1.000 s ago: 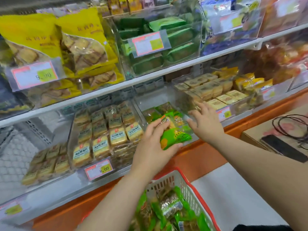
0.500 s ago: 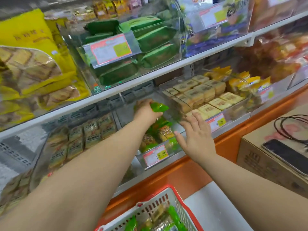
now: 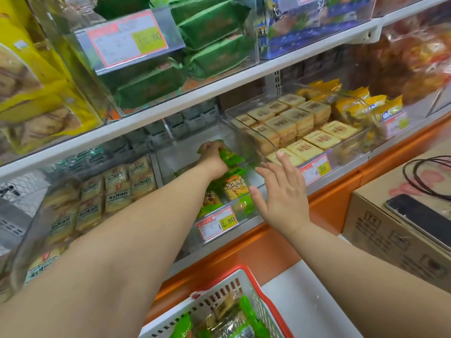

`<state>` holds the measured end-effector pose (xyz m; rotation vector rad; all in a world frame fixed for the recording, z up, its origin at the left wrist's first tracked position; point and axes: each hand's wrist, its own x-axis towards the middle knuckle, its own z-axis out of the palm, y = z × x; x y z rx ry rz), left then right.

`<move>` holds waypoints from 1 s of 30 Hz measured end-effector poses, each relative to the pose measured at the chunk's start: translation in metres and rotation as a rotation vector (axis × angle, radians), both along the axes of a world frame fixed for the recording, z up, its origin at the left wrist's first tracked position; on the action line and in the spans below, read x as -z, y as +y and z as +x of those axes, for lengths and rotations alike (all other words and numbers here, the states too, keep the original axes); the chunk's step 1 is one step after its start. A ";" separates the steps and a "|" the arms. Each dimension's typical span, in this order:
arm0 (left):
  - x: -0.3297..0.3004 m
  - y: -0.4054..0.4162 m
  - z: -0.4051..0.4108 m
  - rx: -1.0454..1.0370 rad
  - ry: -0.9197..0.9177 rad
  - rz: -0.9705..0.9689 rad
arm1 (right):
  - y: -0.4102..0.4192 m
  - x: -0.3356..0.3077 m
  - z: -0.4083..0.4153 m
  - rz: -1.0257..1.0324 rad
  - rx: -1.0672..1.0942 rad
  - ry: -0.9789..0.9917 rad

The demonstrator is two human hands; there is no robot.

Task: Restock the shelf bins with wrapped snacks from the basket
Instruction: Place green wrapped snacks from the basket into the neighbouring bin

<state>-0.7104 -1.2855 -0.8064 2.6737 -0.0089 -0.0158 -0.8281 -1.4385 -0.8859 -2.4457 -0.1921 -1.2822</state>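
Bright even light; glare on clear bins; edges blurred, warped.

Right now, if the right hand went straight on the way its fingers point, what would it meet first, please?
Probably the clear side wall of the neighbouring bin of pale square cakes; the right hand is open, fingers aimed up-left at it. Depth is uncertain.

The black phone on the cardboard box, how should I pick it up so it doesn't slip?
Probably by its two long edges, coming down from above. The black phone lies flat, screen up, on top of the cardboard box, so nothing can slide underneath it. Its long sides are bare and narrow enough to pinch between thumb and fingers. Stay clear of the black cable looped beyond its far end.
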 end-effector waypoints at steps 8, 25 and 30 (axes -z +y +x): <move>-0.004 -0.005 -0.015 -0.006 0.064 0.054 | -0.004 -0.006 -0.006 -0.033 -0.026 0.100; -0.015 0.062 -0.244 0.351 -0.372 -0.011 | 0.013 -0.069 -0.117 -0.303 -0.149 0.674; 0.055 0.078 -0.322 0.226 -0.168 -0.115 | 0.073 -0.040 -0.173 -0.440 -0.336 1.173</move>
